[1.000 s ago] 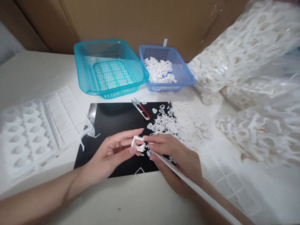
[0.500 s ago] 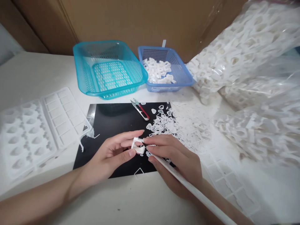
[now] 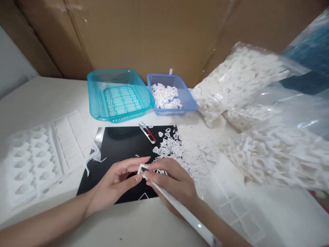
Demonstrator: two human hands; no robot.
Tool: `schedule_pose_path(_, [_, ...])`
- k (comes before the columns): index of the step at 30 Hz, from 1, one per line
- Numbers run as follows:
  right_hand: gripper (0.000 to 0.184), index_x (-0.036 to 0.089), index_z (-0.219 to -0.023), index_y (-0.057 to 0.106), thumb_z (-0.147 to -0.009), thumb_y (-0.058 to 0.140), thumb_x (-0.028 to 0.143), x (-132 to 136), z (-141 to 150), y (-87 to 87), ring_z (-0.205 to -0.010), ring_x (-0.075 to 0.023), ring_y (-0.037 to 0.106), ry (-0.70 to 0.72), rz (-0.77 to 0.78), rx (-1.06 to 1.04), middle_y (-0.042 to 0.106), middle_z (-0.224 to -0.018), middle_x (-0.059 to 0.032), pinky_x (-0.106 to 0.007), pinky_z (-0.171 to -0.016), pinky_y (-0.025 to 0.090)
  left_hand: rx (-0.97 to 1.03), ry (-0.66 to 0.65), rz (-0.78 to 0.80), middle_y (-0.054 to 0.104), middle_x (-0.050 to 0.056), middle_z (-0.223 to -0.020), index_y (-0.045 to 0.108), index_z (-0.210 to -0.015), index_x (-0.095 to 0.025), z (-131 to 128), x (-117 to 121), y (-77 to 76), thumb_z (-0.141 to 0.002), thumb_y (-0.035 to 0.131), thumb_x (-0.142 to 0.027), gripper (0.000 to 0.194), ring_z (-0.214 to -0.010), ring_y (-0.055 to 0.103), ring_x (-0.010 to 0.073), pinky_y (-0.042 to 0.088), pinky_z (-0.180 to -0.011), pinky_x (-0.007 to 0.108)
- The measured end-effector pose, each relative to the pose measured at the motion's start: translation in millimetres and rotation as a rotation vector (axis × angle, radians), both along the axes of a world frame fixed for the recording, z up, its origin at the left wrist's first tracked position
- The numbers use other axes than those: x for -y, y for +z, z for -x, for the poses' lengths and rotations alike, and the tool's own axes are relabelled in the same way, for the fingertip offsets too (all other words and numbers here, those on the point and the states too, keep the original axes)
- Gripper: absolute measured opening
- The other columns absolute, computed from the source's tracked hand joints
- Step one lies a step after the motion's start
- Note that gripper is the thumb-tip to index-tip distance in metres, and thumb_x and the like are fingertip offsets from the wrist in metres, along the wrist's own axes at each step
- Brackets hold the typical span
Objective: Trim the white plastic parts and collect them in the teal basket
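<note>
My left hand (image 3: 117, 180) pinches a small white angular plastic part (image 3: 140, 169) between thumb and fingers, above the black mat (image 3: 113, 147). My right hand (image 3: 172, 183) is closed around a long, slim white tool (image 3: 183, 212), which slants down toward the lower right of the view. Its working tip is hidden at the part, so I cannot tell its kind. The right fingertips meet the part's right side. Thread snips (image 3: 147, 133) with a red handle lie on the mat beyond my hands. A heap of white plastic scraps (image 3: 177, 149) spreads just past my right hand.
At the back stand a teal basket (image 3: 91, 103) and a blue basket (image 3: 187, 99) holding white parts. White moulded trays (image 3: 38, 157) lie at left. Clear bags of white pieces (image 3: 257, 75) crowd the right. A pale grid frame (image 3: 239, 216) lies at lower right.
The camera view has tilted up and shifted, so the scene sits lower. The right fingers have closed in over the part, and the tool's tip is now more hidden.
</note>
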State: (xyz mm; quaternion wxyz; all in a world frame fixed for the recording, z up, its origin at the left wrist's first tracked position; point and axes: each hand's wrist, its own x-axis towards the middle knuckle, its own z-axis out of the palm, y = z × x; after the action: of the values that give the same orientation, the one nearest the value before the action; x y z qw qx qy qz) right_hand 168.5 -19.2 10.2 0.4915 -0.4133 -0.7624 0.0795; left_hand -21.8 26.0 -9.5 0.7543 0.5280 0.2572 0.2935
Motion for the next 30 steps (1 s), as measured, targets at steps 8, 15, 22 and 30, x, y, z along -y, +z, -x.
schedule_pose_path(8, [0.016,0.017,-0.098,0.066,-0.086,0.060,0.010,-4.4,-3.6,1.3,-0.088,-0.0161,0.067,-0.039,-0.161,-0.026,0.071,-0.098,-0.0082,-0.028,-0.081,0.057,-0.190,0.188,-0.123,0.078,0.004,-0.099,0.064,-0.122,-0.025,-8.3,-4.0,17.0,-0.088,0.066,-0.032,0.035,-0.088,0.072,0.0186,0.054,-0.085,0.030])
schedule_pose_path(15, [0.019,0.020,-0.094,0.065,-0.083,0.054,0.010,4.5,-18.2,23.2,-0.094,-0.0187,0.066,-0.226,-0.053,-0.213,0.068,-0.102,-0.0081,-0.032,-0.081,0.057,-0.592,0.287,-0.832,0.071,0.009,-0.109,0.052,-0.133,-0.018,-82.1,-121.1,85.7,-0.095,0.053,-0.038,0.043,-0.104,0.066,0.0240,0.052,-0.091,0.039])
schedule_pose_path(22, [0.019,0.020,-0.095,0.065,-0.081,0.055,0.011,2.6,-18.4,13.8,-0.093,-0.0184,0.065,-0.164,-0.043,-0.260,0.067,-0.103,-0.0089,-0.032,-0.082,0.057,-0.970,0.133,-0.995,0.061,0.010,-0.122,0.058,-0.121,-0.015,-156.5,-230.9,82.8,-0.093,0.058,-0.030,0.031,-0.103,0.063,0.0235,0.054,-0.086,0.044])
schedule_pose_path(30, [0.012,0.023,-0.089,0.063,-0.079,0.057,0.022,-29.2,-5.6,-32.1,-0.079,-0.0183,0.065,-0.201,-0.304,-0.332,0.068,-0.093,-0.0065,-0.029,-0.069,0.057,-1.161,0.176,-1.039,0.060,0.011,-0.123,0.057,-0.122,-0.016,-203.6,-264.4,62.7,-0.093,0.058,-0.030,0.032,-0.104,0.062,0.0238,0.054,-0.087,0.044])
